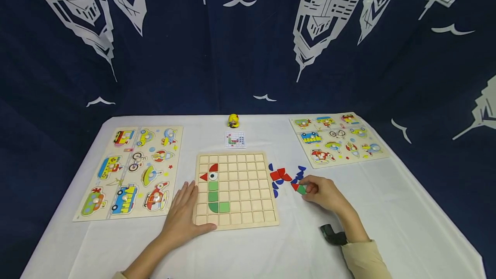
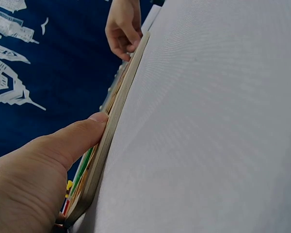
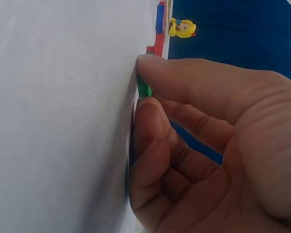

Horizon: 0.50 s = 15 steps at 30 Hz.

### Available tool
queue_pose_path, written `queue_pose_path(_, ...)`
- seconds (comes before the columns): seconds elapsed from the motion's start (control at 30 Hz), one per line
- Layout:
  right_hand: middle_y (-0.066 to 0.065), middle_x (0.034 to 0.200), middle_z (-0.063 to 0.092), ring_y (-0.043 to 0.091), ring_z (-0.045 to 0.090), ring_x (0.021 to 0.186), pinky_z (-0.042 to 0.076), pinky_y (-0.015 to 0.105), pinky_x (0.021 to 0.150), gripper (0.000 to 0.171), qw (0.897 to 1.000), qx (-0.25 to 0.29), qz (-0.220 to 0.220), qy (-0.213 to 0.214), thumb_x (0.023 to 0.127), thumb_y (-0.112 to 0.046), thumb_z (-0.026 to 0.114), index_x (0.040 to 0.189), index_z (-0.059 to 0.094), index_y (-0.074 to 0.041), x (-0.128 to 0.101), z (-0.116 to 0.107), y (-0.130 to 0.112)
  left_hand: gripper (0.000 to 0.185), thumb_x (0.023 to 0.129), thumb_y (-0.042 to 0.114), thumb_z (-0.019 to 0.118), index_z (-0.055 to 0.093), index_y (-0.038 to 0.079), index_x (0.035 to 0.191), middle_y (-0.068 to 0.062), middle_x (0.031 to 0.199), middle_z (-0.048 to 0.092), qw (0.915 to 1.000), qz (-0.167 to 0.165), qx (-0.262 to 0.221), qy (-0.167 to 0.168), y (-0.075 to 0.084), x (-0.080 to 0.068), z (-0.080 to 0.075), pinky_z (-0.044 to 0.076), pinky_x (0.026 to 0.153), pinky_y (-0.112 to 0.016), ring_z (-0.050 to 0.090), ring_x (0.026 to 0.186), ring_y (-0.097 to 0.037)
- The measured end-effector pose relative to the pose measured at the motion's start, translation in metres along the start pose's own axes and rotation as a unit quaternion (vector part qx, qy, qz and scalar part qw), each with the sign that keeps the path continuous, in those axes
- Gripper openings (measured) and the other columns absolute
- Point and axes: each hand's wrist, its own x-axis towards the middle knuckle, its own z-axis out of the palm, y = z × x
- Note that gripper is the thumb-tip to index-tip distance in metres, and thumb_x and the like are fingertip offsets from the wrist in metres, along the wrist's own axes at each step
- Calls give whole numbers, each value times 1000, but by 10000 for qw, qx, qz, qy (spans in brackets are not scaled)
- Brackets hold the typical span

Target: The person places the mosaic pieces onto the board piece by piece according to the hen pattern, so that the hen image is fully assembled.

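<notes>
Seen from the head camera, the grid board [image 1: 248, 188] lies on the white-covered bench [image 1: 232, 253] with the left hand [image 1: 185, 214] at its left edge, fingers straight and thumb spread away from them toward the near left corner. The left wrist camera adds what the head view cannot: the board's side, edge-on, with the thumb tip [image 2: 99, 118] against it.

To the right of the board, the right hand [image 1: 322, 192] pinches a green piece [image 1: 301, 190]. From above, its fingers partly cover that piece; the right wrist view shows it on edge between thumb and forefinger. Whether it is clear of the bench I cannot tell.

Only the head view lays out the loose pieces: red pieces [image 1: 280, 174] and blue pieces [image 1: 280, 181] just beside the board's right edge, and a red triangle [image 1: 295, 187] next to the pinched piece. The right wrist camera catches just a few, edge-on.

In the board's left columns sit a red quarter-round [image 1: 213, 167], a white eye piece [image 1: 213, 176] with another red triangle at its left, and four green pieces below, the lowest two side by side.

Beyond the board's far edge lie a pattern card [image 1: 234, 140] and, farther off, a yellow toy [image 1: 233, 121]. Picture puzzles flank the board, one left [image 1: 128, 171], one far right [image 1: 337, 139].
</notes>
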Motion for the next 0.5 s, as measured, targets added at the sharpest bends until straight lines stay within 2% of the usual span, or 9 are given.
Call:
queue_pose_path(0.17,1,73,55,15,48,66,40,20,54,30,9999,-41,99,88,77,-4,80,105,68,-5,0,0,0,119,61,56,85,34,-9,146,-23,159,24,10000,11,16,4,0,1,0,13,120,-55,14,150,-40)
queue_pose_path(0.33,1,75,55,15,48,67,40,20,55,35,10000,20,-61,-17,78,-6,79,112,70,-7,-1,0,0,119,61,56,85,34,-9,146,-22,159,24,10000,19,32,-5,0,0,1,13,120,-54,14,150,-39)
queue_pose_path(0.5,2,75,55,15,48,68,40,20,55,28,9996,110,-251,-7,79,-3,78,107,71,-6,-2,1,1,120,61,56,85,34,-9,147,-22,160,24,10000,-9,23,-3,-1,0,1,13,120,-54,14,150,-39)
